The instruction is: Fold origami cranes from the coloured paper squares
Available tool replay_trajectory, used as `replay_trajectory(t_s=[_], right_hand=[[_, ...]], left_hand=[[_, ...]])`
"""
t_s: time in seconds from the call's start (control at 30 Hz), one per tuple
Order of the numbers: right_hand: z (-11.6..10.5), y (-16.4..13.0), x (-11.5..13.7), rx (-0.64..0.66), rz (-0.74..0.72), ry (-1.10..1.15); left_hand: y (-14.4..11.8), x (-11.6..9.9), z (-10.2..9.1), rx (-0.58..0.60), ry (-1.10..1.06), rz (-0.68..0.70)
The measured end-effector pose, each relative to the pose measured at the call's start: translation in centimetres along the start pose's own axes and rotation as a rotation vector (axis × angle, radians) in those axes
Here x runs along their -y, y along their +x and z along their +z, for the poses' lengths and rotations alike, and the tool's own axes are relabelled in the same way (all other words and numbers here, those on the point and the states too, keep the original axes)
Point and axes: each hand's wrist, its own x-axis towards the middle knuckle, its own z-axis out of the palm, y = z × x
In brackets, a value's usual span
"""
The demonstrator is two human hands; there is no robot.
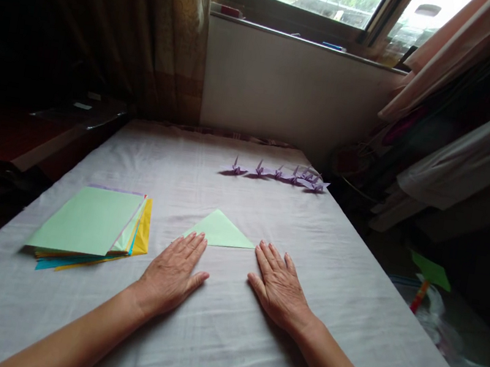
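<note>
A pale green sheet of paper, folded into a triangle, lies flat on the cloth-covered table with its peak pointing away from me. My left hand rests flat, palm down, its fingertips over the triangle's left corner. Opposite it, my right hand lies palm down with the fingertips at or just beside the right corner; whether they touch the paper I cannot tell. Both hands have their fingers stretched out, thumbs pointing inward. To the left of my left hand sits a stack of coloured paper, light green on top.
Several purple paper cranes stand in a row near the table's far right edge. A white patterned cloth covers the table. Beyond are a window sill, a curtain on the left and hanging clothes on the right.
</note>
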Motion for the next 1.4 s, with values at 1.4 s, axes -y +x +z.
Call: replay_trajectory(t_s=[1.4], right_hand=[[-3.4, 3.7, 7.2, -0.865, -0.502, 0.078]], left_hand=[[-1.4, 2.4, -4.1, -0.606, -0.016, 0.147]])
